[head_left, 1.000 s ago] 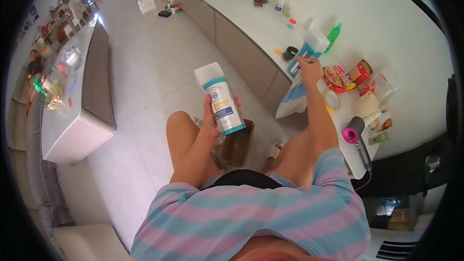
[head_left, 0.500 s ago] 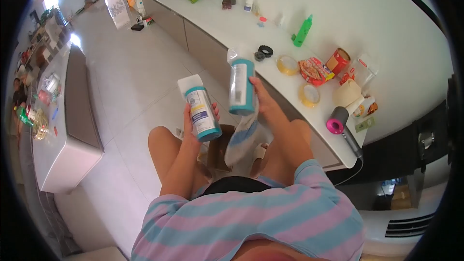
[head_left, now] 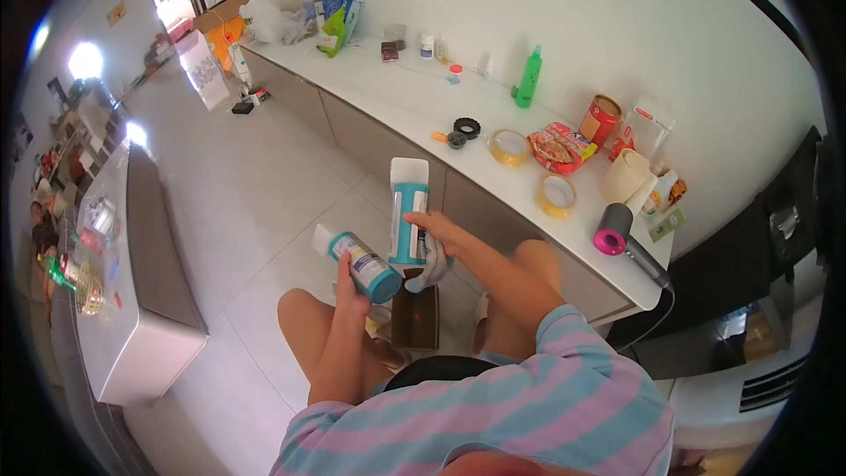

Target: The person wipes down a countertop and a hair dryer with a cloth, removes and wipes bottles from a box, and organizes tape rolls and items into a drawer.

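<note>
My left hand [head_left: 353, 293] is closed around a teal canister [head_left: 363, 266] with a printed label and a white top end. It tilts with the white end up and to the left. My right hand [head_left: 441, 231] grips a second teal canister [head_left: 408, 220], nearly upright, with a white end on top. A pale grey-blue cloth [head_left: 431, 266] hangs from the same hand, partly hidden behind the fingers. Below both hands, an open brown cardboard box [head_left: 416, 322] stands on the floor between my legs. What lies inside it is too dark to make out.
To the right runs a white counter [head_left: 388, 92] with rolls of tape [head_left: 556, 197], a red snack packet [head_left: 561, 148], a green bottle [head_left: 529, 78] and a hair dryer [head_left: 614, 229]. At the left stands a low cabinet [head_left: 154, 344] with small items on top.
Both canisters have moved down towards the box. The left one leans over more, and the right one has turned and shifted left. The cloth is bunched closer under my right hand. The view has shifted.
</note>
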Motion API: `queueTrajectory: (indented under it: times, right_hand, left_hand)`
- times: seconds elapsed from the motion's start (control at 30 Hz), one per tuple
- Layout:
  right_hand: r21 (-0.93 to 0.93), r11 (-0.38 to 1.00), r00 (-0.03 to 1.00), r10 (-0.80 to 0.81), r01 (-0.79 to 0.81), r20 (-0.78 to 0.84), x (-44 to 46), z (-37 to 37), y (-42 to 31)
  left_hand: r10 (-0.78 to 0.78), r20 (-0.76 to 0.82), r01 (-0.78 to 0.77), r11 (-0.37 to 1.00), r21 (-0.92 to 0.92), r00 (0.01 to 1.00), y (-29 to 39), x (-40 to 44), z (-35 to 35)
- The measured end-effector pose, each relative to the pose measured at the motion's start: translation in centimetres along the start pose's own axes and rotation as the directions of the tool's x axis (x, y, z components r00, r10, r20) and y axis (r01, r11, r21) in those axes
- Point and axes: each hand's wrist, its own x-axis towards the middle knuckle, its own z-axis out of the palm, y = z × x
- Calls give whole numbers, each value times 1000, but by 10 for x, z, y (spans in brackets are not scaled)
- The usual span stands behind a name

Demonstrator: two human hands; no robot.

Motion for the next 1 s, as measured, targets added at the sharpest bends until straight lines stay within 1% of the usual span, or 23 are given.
queueTrajectory:
  times: [0.07, 0.13, 0.17, 0.2, 0.23, 0.27, 0.33, 0.37, 0.43, 0.47, 0.57, 0.63, 0.67, 0.7, 0.77, 0.8, 0.9, 0.97, 1.0]
  right_hand:
    - [1, 999, 999, -38, 38, -14, 4, -2, -7]
    - [14, 997, 997, -81, 81, -18, 7, 1, -17]
    - [-14, 992, 989, -130, 129, -69, 13, 0, -22]
    - [-44, 983, 976, -182, 178, -117, 18, 0, -30]
    - [-75, 972, 959, -232, 223, -164, 23, -1, -38]
    - [-41, 964, 964, -265, 264, -18, 27, -7, -51]
    - [-128, 913, 908, -403, 388, -119, 47, -14, -70]
    - [-175, 880, 867, -469, 442, -169, 57, -19, -80]
    - [-213, 795, 754, -607, 568, -253, 72, -22, -99]
    - [-235, 744, 685, -668, 626, -290, 80, -24, -113]
    - [-446, 700, 616, -709, 558, -342, 88, -29, -149]
    - [-578, 669, 588, -723, 467, -363, 103, -37, -162]
    - [-641, 643, 569, -736, 418, -367, 111, -41, -166]
    - [-642, 650, 573, -729, 407, -374, 118, -45, -167]
    - [-647, 661, 581, -715, 380, -390, 133, -54, -165]
    - [-638, 660, 569, -722, 397, -393, 140, -59, -164]
    - [-619, 654, 539, -740, 435, -402, 160, -68, -160]
    - [-616, 647, 520, -750, 448, -410, 164, -71, -161]
    - [-625, 670, 529, -727, 402, -439, 166, -72, -163]
  left_hand:
    - [31, 45, -33, 999, 41, 998, -2, 2, 5]
    - [52, 26, -54, 994, 92, 998, -5, -6, 18]
    - [68, 17, -69, 991, 117, 998, -3, -7, 23]
    - [76, 38, -79, 991, 103, 996, -3, -3, 20]
    - [116, 40, -120, 982, 147, 992, -1, 2, 19]
    - [156, 44, -162, 968, 193, 987, 2, 7, 19]
    - [262, 55, -266, 922, 282, 964, 14, 13, 35]
    - [347, 81, -353, 867, 353, 934, 22, 20, 46]
    - [495, 147, -500, 721, 480, 856, 38, 39, 69]
    - [541, 226, -574, 654, 492, 810, 48, 52, 85]
    - [626, 415, -739, 440, 510, 660, 73, 96, 145]
    - [637, 499, -768, 246, 591, 588, 86, 134, 184]
    - [617, 534, -784, 240, 572, 578, 88, 151, 204]
    - [596, 571, -803, 236, 548, 565, 90, 169, 224]
    - [570, 598, -788, 156, 595, 564, 93, 225, 238]
    - [556, 611, -782, 118, 612, 563, 93, 249, 245]
    - [494, 639, -766, 91, 637, 590, 85, 291, 261]
    - [465, 624, -741, 110, 663, 628, 74, 299, 266]
    - [452, 615, -723, 107, 682, 647, 72, 309, 265]
